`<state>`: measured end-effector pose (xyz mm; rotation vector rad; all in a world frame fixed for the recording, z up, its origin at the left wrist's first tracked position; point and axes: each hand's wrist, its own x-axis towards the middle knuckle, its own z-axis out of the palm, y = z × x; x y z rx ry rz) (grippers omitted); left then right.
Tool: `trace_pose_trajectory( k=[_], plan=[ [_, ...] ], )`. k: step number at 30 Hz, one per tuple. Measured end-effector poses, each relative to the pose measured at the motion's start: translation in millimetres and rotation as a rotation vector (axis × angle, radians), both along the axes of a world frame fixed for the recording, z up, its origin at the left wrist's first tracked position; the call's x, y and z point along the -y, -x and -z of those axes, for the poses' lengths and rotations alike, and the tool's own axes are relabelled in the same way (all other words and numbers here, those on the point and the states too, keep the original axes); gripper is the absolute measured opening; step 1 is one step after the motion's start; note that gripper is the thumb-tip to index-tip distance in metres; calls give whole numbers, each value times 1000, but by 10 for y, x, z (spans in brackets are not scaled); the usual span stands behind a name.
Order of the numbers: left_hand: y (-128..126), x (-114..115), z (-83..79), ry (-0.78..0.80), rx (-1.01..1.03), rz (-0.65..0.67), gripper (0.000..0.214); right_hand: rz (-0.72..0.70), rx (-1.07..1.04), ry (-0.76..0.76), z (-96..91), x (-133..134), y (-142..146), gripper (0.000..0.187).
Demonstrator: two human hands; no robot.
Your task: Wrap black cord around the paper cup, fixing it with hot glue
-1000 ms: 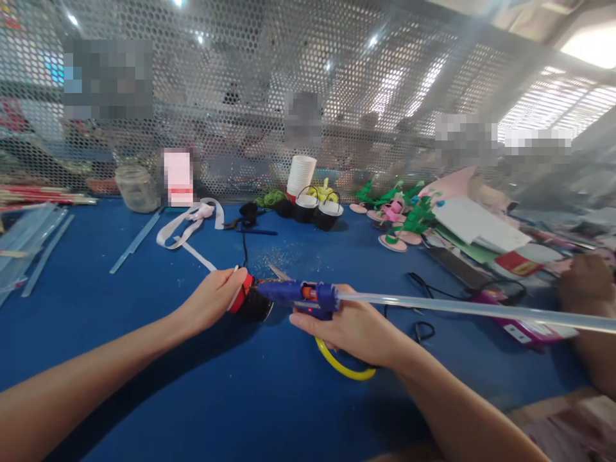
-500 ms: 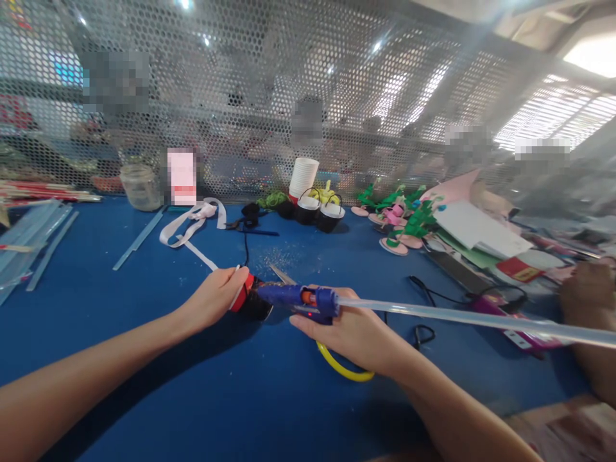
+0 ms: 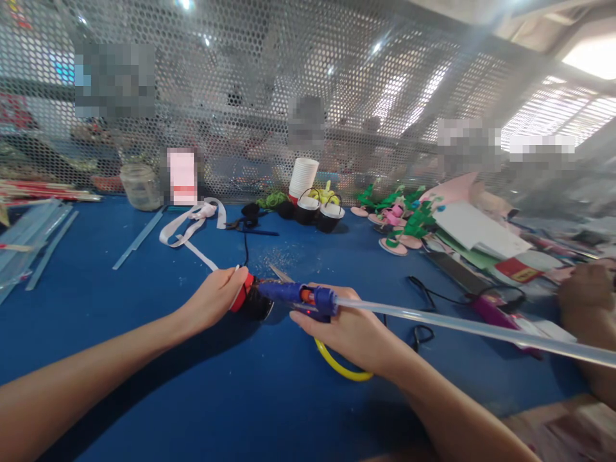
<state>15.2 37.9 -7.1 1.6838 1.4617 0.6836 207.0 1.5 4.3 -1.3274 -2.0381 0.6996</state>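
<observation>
My left hand [image 3: 219,294] is closed around a small red and black cup [image 3: 257,307], tilted on its side above the table. A white ribbon [image 3: 198,253] and a black cord run up to it. In my right hand [image 3: 353,330] is a blue glue gun [image 3: 298,295], its nozzle at the cup's side; whether it touches I cannot tell. A long clear glue stick [image 3: 447,321] sticks out of the gun's back toward the right. Under the gun lie scissors with a yellow handle [image 3: 344,369], partly hidden by my right hand.
Two small black-and-white buckets [image 3: 330,217] and stacked white cups [image 3: 304,176] stand at the back. Green and pink craft plants [image 3: 399,221] are right of them. A clear jar [image 3: 140,186] and glue sticks [image 3: 36,237] lie left. Another person's hand [image 3: 584,289] is far right, near a purple power strip [image 3: 500,311].
The glue gun has tilted a little, and the rear end of its glue stick has dropped slightly. My left hand and the cup look the same.
</observation>
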Motion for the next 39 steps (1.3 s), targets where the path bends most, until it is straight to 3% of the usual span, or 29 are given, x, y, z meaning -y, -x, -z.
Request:
trace_pose_trajectory(
  k=[39],
  plan=[
    [-25, 42, -39, -5, -7, 3, 34, -16, 41, 36, -24, -16, -14, 18]
  ],
)
